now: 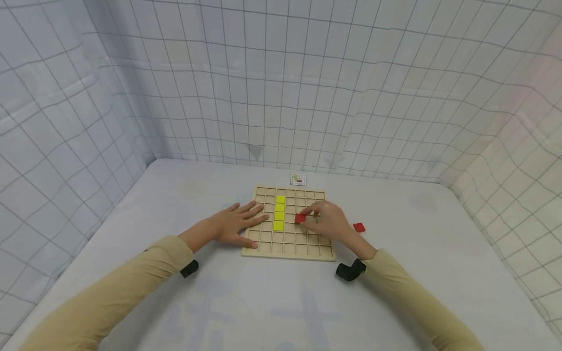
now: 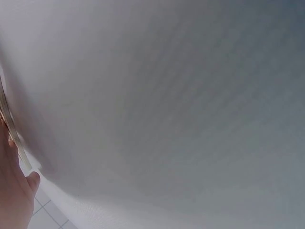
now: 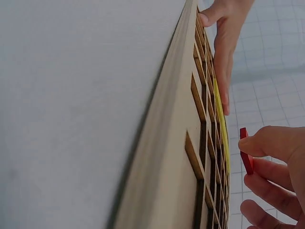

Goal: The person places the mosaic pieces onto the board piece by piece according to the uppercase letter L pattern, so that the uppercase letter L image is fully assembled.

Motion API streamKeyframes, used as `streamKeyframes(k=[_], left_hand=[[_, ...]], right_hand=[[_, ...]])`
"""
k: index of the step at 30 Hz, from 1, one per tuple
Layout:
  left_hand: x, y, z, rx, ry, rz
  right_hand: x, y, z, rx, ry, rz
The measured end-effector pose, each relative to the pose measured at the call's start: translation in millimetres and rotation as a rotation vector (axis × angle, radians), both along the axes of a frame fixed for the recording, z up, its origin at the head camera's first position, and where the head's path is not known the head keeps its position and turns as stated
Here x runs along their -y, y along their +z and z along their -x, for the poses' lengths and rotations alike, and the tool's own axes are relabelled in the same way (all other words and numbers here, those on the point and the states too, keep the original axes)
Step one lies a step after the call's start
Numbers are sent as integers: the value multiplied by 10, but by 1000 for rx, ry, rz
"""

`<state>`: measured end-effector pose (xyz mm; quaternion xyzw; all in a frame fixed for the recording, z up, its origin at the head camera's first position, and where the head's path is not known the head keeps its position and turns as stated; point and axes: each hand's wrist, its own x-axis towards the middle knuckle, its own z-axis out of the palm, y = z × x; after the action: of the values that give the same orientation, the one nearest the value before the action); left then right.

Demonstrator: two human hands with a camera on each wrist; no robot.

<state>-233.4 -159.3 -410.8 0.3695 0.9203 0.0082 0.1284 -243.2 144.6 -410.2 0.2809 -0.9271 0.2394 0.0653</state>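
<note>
A wooden grid board (image 1: 287, 254) lies on the white table, its cells marked off by raised strips. Four is not stated here; several yellow square tiles (image 1: 279, 216) sit in one column left of its middle. My right hand (image 1: 329, 222) pinches a red square tile (image 1: 300, 218) between thumb and fingers over the board's right half; the right wrist view shows this red tile (image 3: 246, 150) held on edge above the strips. With fingers spread, my left hand (image 1: 234, 224) rests on the board's left edge. Only part of the left hand (image 2: 16, 191) shows in the left wrist view.
Another red tile (image 1: 359, 227) lies on the table right of the board, near my right wrist. A small card (image 1: 298, 179) printed with a coloured grid is behind the board. White cloth walls (image 1: 281, 87) with dark grid lines surround the table's back and sides.
</note>
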Motion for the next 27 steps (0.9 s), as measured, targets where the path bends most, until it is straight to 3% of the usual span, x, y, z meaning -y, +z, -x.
streamKeyframes(k=[9, 27], left_hand=[[-8, 3, -4, 14, 6, 12], [-16, 20, -6, 18, 17, 17]], right_hand=[[135, -41, 5, 142, 18, -11], [203, -68, 11, 134, 71, -30]])
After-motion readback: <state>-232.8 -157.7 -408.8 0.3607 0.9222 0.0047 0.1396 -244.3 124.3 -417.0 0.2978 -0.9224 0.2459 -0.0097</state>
